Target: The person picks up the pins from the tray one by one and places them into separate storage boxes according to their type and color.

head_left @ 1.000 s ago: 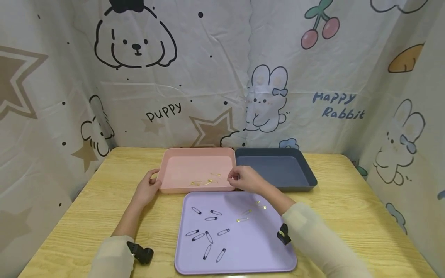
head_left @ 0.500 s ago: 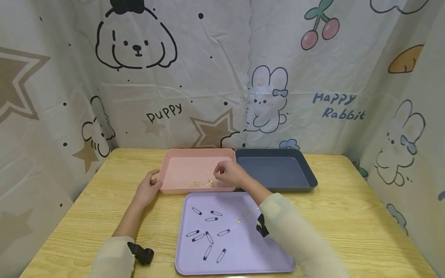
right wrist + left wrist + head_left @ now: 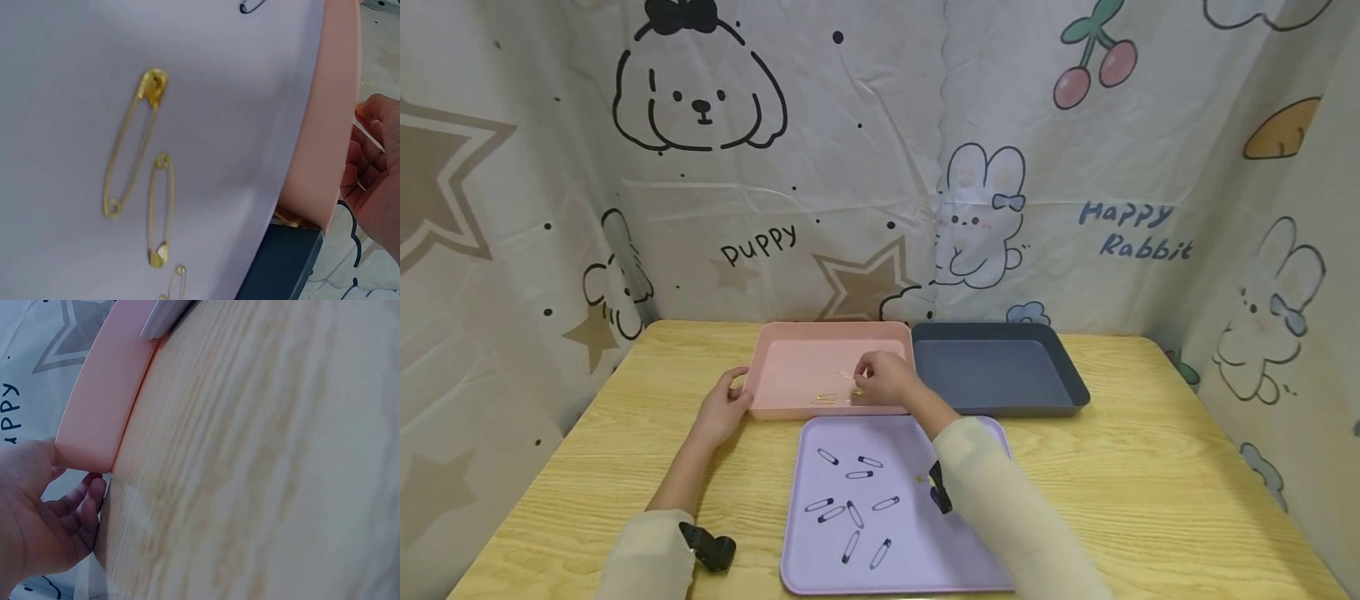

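At the pink tray's (image 3: 820, 412) front left corner, my left hand (image 3: 721, 412) holds the wall, thumb over the rim and curled fingers outside it. My right hand (image 3: 886, 379) is over that tray's right half, pinching a gold safety pin (image 3: 845, 374) between thumb and fingertips; part of the pin is hidden. Below the hand, other gold safety pins (image 3: 825, 399) lie in the pink tray. On the purple tray (image 3: 820, 558) lie several black-headed safety pins (image 3: 886, 503), spread over its left and middle. Gold safety pins (image 3: 134, 144) there are mostly hidden by the right forearm in the head view.
A dark blue tray (image 3: 1000, 412) stands against the pink tray's right side, behind the purple one. All rest on a wooden table (image 3: 1120, 467). A printed curtain (image 3: 865, 167) rises along the table's back and sides.
My right hand has moved left from the seam between the two back trays to over the pink tray, with the gold safety pin in its fingers. My left hand stays at the corner.
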### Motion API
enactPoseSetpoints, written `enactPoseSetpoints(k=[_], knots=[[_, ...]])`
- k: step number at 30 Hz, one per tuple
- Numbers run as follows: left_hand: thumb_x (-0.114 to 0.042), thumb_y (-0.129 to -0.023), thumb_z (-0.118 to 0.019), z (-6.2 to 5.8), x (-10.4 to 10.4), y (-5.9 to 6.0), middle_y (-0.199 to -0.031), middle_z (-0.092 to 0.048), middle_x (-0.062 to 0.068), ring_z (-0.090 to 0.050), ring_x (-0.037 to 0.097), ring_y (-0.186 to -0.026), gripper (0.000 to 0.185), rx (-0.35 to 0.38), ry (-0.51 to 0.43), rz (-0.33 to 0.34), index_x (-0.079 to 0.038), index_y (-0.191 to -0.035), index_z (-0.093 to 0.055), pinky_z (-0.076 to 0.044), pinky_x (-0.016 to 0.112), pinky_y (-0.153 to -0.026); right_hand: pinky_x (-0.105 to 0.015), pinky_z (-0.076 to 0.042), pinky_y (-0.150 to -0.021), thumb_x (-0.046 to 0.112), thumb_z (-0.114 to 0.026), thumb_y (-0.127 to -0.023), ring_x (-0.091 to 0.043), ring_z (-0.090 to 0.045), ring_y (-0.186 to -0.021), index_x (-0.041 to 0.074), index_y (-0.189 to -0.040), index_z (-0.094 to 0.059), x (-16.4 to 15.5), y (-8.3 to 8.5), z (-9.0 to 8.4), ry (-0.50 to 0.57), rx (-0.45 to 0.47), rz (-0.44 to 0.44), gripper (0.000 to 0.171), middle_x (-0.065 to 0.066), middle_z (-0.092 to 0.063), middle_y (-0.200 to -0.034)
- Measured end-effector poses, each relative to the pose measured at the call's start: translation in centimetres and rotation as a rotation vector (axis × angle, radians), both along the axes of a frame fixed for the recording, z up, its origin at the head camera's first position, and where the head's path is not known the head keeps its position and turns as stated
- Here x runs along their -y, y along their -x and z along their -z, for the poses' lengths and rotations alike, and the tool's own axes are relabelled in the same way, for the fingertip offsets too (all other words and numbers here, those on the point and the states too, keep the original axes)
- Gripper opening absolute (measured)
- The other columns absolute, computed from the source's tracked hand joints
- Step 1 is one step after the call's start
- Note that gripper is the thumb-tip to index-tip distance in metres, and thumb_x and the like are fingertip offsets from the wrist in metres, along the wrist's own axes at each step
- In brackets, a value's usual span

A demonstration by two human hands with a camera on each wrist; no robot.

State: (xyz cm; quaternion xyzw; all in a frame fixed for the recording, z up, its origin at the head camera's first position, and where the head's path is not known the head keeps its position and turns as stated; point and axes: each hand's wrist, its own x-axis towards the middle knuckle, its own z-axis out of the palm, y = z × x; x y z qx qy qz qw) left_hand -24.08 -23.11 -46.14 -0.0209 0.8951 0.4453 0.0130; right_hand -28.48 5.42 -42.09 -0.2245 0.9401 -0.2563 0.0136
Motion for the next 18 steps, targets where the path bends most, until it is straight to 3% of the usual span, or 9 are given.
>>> enactPoseSetpoints(k=[18], knots=[[-0.018,-0.096,-0.042,0.0,-0.1,0.0,-0.101,-0.051,0.015,-0.048,0.021,-0.087,0.050,0.008,0.003,-0.007,-0.009,-0.144,-0.030,-0.040,0.026,-0.070,-0.025,-0.042,-0.066,0.021,-0.058,-0.088,-0.013,-0.051,-0.073,0.013,-0.088,-0.065,1.2,-0.2,1.1,-0.038,0.085,0.082,0.010,0.002,-0.058,-0.079]])
